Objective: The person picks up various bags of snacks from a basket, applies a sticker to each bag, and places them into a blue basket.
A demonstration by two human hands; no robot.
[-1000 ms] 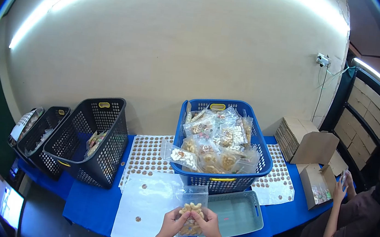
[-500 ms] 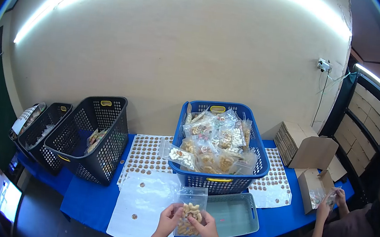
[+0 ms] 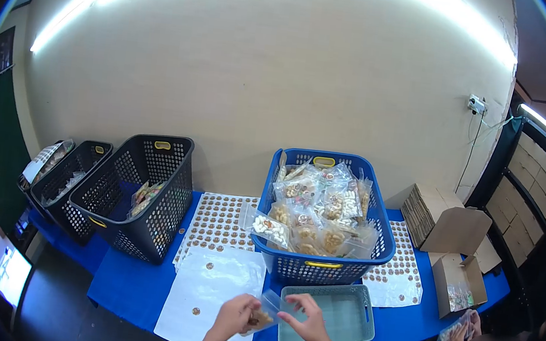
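Observation:
Over the white sheet (image 3: 206, 297), my left hand (image 3: 236, 316) is closed on a clear zip bag of cashews (image 3: 260, 319), which is tilted. My right hand (image 3: 307, 320) has its thumb and fingers spread, just right of the bag's upper end and over the left part of the grey-green tray (image 3: 363, 326). Behind the hands stands a blue basket (image 3: 322, 275) heaped with clear bags of nuts (image 3: 322, 206). One bag of white nuts (image 3: 270, 229) hangs over its left rim.
Sticker sheets (image 3: 221, 221) lie beside the blue basket. Black baskets (image 3: 141, 190) stand at the left. At the right are folded cardboard (image 3: 421, 213), an open carton (image 3: 457, 290) and another person's hands (image 3: 458, 336) holding a bag.
The cashew bag has tilted and moved slightly left in my left hand. My right hand has let go of it and spread open. The other person's bag has moved down from the carton.

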